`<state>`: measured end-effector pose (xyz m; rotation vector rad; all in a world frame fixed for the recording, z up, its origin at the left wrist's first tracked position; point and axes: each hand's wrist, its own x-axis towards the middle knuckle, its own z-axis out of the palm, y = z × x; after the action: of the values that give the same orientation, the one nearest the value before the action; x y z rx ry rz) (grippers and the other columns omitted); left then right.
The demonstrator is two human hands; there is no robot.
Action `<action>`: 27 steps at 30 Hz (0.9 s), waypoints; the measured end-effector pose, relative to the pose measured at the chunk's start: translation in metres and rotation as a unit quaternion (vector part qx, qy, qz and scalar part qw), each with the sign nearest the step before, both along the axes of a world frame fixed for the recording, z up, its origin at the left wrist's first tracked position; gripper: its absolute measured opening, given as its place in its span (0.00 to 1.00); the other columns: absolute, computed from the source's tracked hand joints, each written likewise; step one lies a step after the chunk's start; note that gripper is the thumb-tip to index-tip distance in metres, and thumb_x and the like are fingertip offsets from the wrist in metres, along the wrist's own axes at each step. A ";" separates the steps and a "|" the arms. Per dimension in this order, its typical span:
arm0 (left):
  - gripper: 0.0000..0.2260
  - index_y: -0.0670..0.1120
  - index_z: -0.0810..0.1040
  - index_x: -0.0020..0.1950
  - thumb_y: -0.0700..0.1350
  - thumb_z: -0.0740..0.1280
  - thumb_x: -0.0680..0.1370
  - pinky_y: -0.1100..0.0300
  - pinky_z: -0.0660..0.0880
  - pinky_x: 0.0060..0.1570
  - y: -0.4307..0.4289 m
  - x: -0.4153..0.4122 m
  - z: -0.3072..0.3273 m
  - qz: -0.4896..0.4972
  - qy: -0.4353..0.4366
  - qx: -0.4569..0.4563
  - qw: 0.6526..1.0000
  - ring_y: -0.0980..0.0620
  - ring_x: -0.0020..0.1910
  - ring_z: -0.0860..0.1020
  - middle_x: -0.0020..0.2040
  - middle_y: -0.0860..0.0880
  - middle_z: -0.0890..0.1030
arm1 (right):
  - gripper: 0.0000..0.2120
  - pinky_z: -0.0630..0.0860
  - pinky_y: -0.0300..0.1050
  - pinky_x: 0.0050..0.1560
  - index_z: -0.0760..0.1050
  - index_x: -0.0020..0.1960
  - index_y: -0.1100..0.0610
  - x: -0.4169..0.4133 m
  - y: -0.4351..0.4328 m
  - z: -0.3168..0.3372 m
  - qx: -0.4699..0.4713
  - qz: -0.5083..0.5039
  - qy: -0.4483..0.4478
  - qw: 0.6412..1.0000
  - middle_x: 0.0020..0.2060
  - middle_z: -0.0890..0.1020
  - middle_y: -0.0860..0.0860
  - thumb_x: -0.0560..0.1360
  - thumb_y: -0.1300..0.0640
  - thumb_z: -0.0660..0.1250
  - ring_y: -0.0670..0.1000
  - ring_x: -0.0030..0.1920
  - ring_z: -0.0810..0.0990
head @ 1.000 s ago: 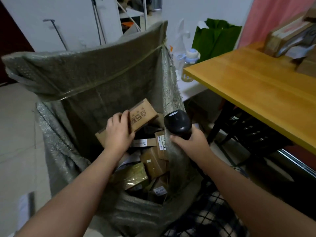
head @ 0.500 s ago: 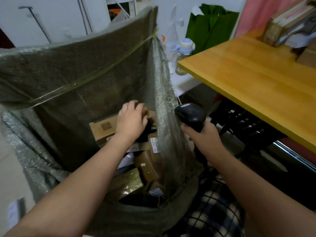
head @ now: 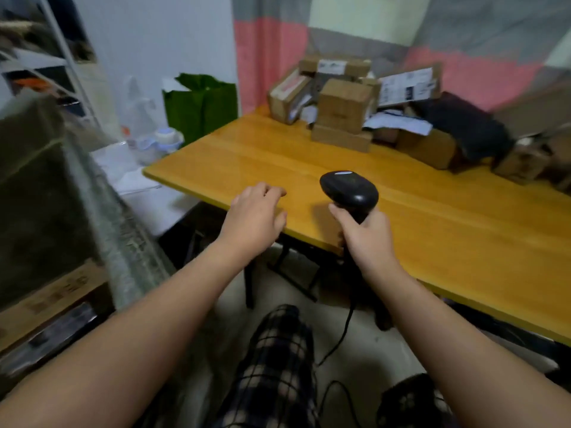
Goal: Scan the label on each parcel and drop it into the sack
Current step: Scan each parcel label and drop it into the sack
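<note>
My right hand grips the handle of a black barcode scanner, held upright over the front edge of the yellow wooden table. My left hand hovers empty over the table's near left edge, fingers loosely bent. A heap of cardboard parcels with white labels lies at the table's far side. The grey woven sack stands at the left; a brown parcel lies inside it.
A green bag and a plastic bottle stand behind the table's left corner. A metal shelf rack is at the far left. The scanner's cable hangs to the floor beside my checked trouser leg.
My left hand has let go of the brown parcel in the sack and swung right, empty, to the table's edge. The view has turned from the sack to the table; the scanner came along.
</note>
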<state>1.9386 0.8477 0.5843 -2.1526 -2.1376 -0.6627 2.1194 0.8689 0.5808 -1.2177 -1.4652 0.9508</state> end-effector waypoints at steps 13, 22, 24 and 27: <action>0.24 0.49 0.64 0.73 0.51 0.64 0.79 0.50 0.68 0.62 0.181 0.165 0.035 -0.156 0.044 -0.005 0.987 0.44 0.65 0.68 0.67 0.45 0.68 | 0.11 0.76 0.46 0.35 0.77 0.49 0.57 0.175 0.093 0.044 -0.054 -0.132 -0.007 0.990 0.30 0.77 0.51 0.75 0.50 0.70 0.50 0.31 0.79; 0.34 0.48 0.54 0.78 0.64 0.58 0.78 0.47 0.54 0.72 0.378 0.193 0.075 -0.146 0.025 0.013 0.989 0.41 0.76 0.53 0.77 0.41 0.54 | 0.35 0.61 0.60 0.72 0.71 0.68 0.49 0.209 0.280 0.088 -0.009 -0.187 -0.129 0.974 0.73 0.66 0.52 0.67 0.32 0.67 0.60 0.73 0.60; 0.33 0.47 0.55 0.78 0.63 0.58 0.78 0.47 0.55 0.72 0.424 0.201 0.093 -0.143 0.003 0.034 0.989 0.41 0.75 0.56 0.76 0.39 0.57 | 0.36 0.58 0.61 0.73 0.67 0.72 0.50 0.214 0.322 0.096 -0.028 -0.184 -0.115 0.976 0.76 0.61 0.52 0.69 0.34 0.67 0.60 0.75 0.56; 0.36 0.44 0.59 0.75 0.66 0.58 0.76 0.47 0.63 0.69 0.487 0.207 0.114 -0.139 -0.028 0.028 0.990 0.40 0.70 0.65 0.71 0.38 0.66 | 0.38 0.60 0.60 0.72 0.71 0.69 0.49 0.210 0.374 0.107 -0.033 -0.178 -0.187 0.965 0.73 0.67 0.54 0.66 0.28 0.63 0.61 0.73 0.62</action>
<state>2.1459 1.3351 0.6986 -2.4529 -1.8342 -0.7987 2.3293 1.2434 0.6874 -1.7120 -1.4359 0.5469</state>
